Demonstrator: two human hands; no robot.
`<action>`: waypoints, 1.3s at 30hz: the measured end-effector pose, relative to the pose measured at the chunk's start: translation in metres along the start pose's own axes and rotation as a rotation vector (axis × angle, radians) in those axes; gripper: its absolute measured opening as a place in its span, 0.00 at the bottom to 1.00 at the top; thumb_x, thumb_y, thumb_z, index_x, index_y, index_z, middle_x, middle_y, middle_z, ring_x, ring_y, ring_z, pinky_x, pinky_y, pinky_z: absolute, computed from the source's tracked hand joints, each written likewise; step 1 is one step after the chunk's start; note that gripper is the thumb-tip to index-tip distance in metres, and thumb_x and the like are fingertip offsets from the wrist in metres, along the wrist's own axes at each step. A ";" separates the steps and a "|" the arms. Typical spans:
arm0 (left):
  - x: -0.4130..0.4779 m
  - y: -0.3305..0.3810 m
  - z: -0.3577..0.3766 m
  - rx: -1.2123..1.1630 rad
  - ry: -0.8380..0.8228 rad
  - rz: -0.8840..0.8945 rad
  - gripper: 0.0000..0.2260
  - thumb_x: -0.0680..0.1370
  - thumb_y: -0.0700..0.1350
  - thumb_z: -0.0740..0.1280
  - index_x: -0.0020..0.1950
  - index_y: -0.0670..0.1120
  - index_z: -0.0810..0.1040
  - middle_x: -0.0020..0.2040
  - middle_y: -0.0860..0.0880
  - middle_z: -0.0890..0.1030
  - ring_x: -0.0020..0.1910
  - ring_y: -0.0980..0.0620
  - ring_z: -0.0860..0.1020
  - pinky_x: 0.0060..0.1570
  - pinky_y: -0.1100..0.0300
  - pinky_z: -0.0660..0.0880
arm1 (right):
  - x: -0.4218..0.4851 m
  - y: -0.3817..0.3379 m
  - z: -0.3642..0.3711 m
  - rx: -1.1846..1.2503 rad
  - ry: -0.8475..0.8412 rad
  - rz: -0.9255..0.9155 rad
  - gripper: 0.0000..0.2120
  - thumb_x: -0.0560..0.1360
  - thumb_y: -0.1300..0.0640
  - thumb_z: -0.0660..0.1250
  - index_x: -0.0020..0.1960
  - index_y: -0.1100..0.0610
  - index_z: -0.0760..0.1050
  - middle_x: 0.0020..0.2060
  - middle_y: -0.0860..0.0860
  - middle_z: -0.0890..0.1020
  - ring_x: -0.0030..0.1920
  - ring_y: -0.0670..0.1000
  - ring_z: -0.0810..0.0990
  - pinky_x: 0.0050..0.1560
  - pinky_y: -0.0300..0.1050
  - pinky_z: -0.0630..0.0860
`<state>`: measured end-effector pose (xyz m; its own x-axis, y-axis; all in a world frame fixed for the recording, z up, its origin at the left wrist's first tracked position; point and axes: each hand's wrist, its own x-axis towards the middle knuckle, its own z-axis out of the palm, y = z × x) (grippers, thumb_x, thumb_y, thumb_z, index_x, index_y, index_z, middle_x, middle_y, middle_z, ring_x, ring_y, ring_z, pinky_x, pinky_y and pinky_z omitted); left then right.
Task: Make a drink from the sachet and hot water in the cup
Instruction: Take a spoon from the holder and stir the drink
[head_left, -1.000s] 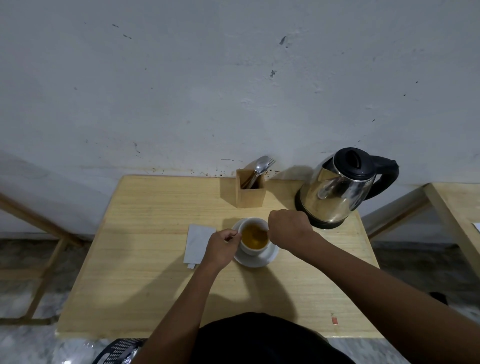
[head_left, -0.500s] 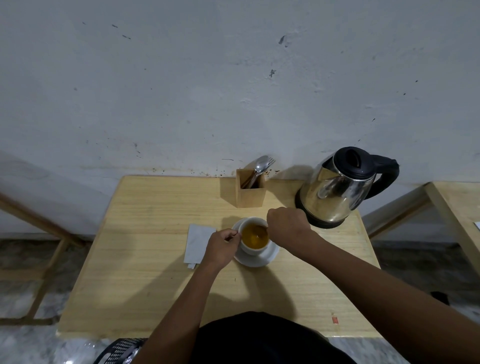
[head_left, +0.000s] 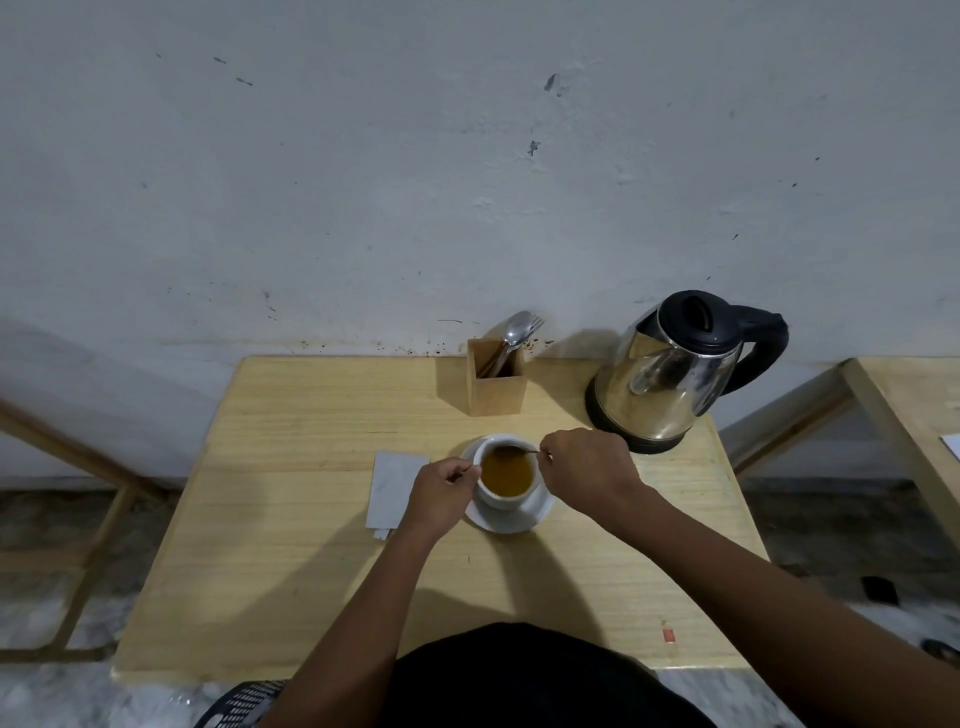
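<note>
Against a scuffed white wall (head_left: 467, 182) stood a wooden table (head_left: 291, 545), and near its middle the white cup (head_left: 503, 499) of amber drink sat on its saucer (head_left: 537, 514). Curled fingers of the left hand (head_left: 439, 493) gripped the cup's side, while the right hand (head_left: 587, 470) pinched a spoon (head_left: 524, 451) dipped in the drink. An opened sachet (head_left: 392, 486) lay just left; a cutlery holder (head_left: 496, 382) and kettle (head_left: 670, 374) stood behind.
</note>
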<state>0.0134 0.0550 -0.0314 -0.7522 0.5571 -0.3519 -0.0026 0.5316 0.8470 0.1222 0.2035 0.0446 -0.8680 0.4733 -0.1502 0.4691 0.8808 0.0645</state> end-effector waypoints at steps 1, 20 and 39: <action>0.000 0.000 0.000 -0.001 -0.003 -0.001 0.09 0.78 0.46 0.65 0.53 0.45 0.82 0.44 0.51 0.81 0.43 0.55 0.77 0.38 0.64 0.72 | -0.004 0.004 0.001 0.023 0.016 0.007 0.14 0.80 0.51 0.57 0.51 0.51 0.81 0.43 0.49 0.84 0.40 0.52 0.81 0.32 0.42 0.65; 0.003 0.002 -0.002 0.025 -0.022 -0.045 0.10 0.78 0.47 0.65 0.52 0.44 0.82 0.44 0.48 0.82 0.43 0.51 0.78 0.44 0.53 0.77 | -0.073 0.021 0.054 0.462 0.353 0.218 0.07 0.78 0.49 0.66 0.50 0.47 0.82 0.29 0.48 0.83 0.31 0.54 0.81 0.29 0.41 0.68; 0.002 0.004 0.000 0.002 -0.015 -0.073 0.09 0.78 0.47 0.65 0.52 0.45 0.82 0.44 0.48 0.81 0.44 0.51 0.78 0.49 0.51 0.77 | -0.082 0.015 0.065 0.525 0.460 0.247 0.09 0.78 0.48 0.64 0.50 0.49 0.82 0.26 0.48 0.82 0.26 0.52 0.80 0.25 0.34 0.57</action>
<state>0.0118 0.0580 -0.0284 -0.7398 0.5267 -0.4186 -0.0555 0.5723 0.8181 0.2110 0.1766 -0.0061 -0.6534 0.7165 0.2441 0.5755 0.6797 -0.4547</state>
